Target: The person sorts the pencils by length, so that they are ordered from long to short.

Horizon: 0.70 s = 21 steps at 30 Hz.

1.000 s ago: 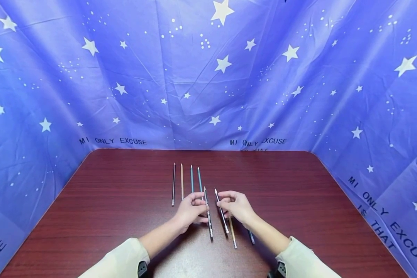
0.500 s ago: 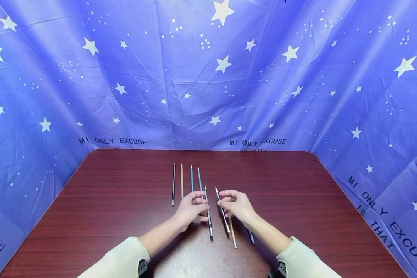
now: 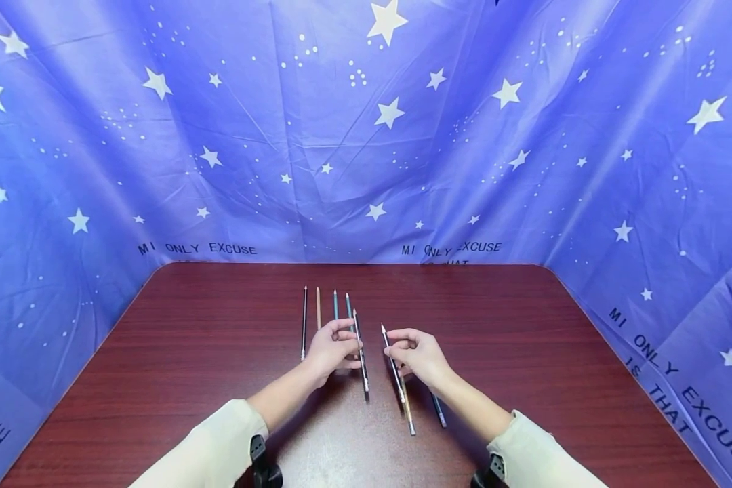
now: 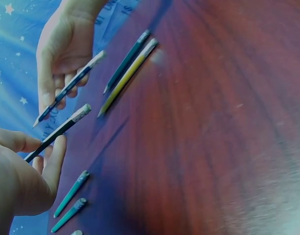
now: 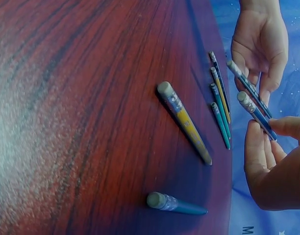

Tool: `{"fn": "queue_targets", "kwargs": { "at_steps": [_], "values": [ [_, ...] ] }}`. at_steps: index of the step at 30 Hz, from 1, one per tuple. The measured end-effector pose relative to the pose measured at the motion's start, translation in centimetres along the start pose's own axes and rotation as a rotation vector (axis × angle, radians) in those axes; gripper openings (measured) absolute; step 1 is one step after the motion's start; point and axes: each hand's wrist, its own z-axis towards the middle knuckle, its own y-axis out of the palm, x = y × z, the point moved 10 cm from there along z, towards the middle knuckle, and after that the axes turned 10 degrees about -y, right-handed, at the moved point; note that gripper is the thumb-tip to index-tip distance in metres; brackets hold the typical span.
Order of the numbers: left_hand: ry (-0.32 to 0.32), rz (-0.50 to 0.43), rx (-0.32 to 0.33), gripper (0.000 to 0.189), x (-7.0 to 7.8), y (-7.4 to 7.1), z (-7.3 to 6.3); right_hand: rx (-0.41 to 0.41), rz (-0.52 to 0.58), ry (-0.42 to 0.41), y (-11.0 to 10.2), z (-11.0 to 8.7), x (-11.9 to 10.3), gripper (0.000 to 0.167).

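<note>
Left to right across the worktop (image 3: 219, 318): a black pencil (image 3: 305, 322), a tan pencil (image 3: 318, 307) and two teal pencils (image 3: 335, 305) form a row, tips toward the far edge; the teal pencils are partly hidden by the left hand (image 3: 329, 352). That hand pinches the first dark pencil (image 3: 364, 379) just right of the row, raised off the surface, its long axis running from the far edge toward the near edge, eraser end nearer and slightly right. Beyond a narrow gap, the right hand (image 3: 423, 359) pinches the second dark pencil (image 3: 394, 369), also raised, nearly parallel. Farther right lie a yellow pencil (image 3: 409, 417) and a blue-green pencil (image 3: 439, 412), erasers toward the near edge. Key relation: the row lies left of both held pencils, axes roughly aligned; the left hand is nearer to it.
</note>
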Motion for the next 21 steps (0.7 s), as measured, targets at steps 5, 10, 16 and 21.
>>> {"fn": "queue_targets", "kwargs": {
  "at_steps": [5,10,16,21],
  "values": [
    [0.015,0.008,0.034,0.052,1.0,-0.5,1.0,-0.005,-0.008,-0.003,-0.1,0.1,0.1,0.039],
    [0.034,0.021,0.082,0.050,2.0,-0.7,2.1,-0.005,0.009,-0.006,-0.2,0.2,0.1,0.039],
    [0.041,0.048,0.135,0.050,2.7,-0.8,3.4,-0.006,0.007,-0.010,-0.2,0.2,-0.1,0.039],
    [0.033,0.072,0.170,0.049,2.6,-0.8,4.7,0.007,-0.001,-0.001,-0.3,0.1,-0.1,0.038]
  ]
}}
